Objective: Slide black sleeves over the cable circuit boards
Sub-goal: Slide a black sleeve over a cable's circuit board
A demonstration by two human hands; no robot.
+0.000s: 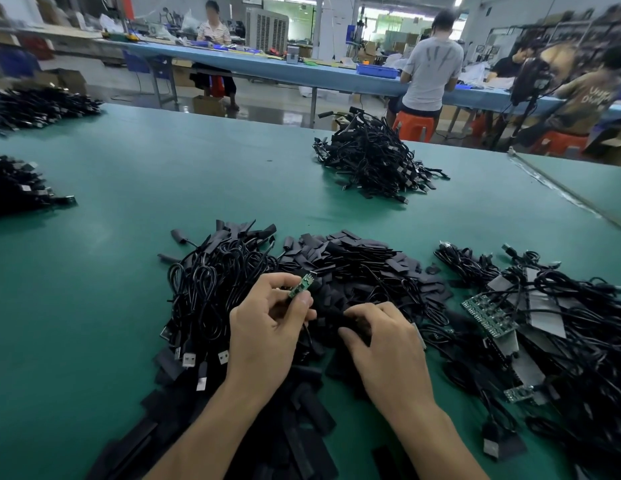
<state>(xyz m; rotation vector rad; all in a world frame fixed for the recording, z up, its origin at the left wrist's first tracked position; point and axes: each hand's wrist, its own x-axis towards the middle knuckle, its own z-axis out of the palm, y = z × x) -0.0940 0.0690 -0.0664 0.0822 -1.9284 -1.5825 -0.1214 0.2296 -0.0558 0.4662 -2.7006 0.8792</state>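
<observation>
Flat black sleeves litter the green table beneath two hands.
The left hand pinches a small green circuit board, just up-left of the right hand, whose curled fingers dig into the sleeves; whether they grip one is unclear. Farther back sits a tangled black cable pile.

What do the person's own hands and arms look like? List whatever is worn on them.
The left hand and the right hand are both bare, with no gloves or finger cots. The left forearm and the right forearm are uncovered down to the frame's bottom edge: no sleeve, watch or wristband shows.
</observation>
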